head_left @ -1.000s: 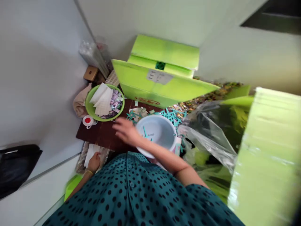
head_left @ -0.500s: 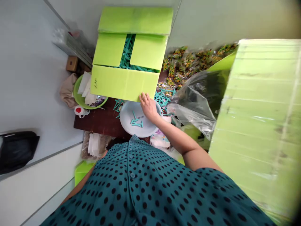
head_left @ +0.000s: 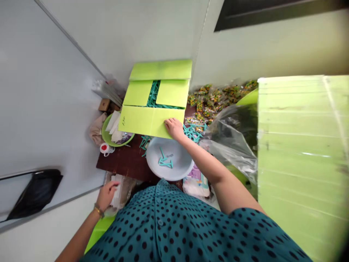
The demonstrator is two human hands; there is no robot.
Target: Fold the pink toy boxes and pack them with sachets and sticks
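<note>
right hand (head_left: pixel 174 128) pressed flat on box (head_left: pixel 152 122) flap; left hand (head_left: pixel 107 194) pinched white packets (head_left: pixel 116 182).

You wear a teal garment (head_left: pixel 191 225) dotted all over with small black spots, and it fills the lower part of the head view. A row of matching teal buttons (head_left: pixel 159 222) runs down its front along a stitched placket. Both your forearms are bare, the sleeves ending above the elbows. A thin gold-coloured bangle (head_left: pixel 97 211) circles your left wrist, just behind your left hand (head_left: pixel 107 193). Your right hand (head_left: pixel 174 128) carries no ring or band that shows.
</note>
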